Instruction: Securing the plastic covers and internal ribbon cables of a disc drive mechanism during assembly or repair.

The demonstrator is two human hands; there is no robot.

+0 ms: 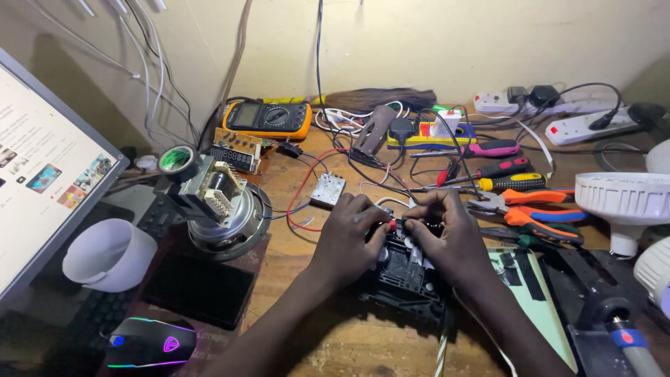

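My left hand and my right hand meet over a black plastic electronic unit lying on the wooden bench. The fingertips of both hands pinch at small parts on its top edge, where a red-tipped piece and thin wires show. Red, white and black wires run from there toward a small silver circuit module just beyond my left hand. What sits under my fingers is hidden.
An electric motor stands at left beside a monitor, a white cup and a lit mouse. An orange multimeter, power strips, screwdrivers, orange-handled pliers and white lamp housings surround the bench.
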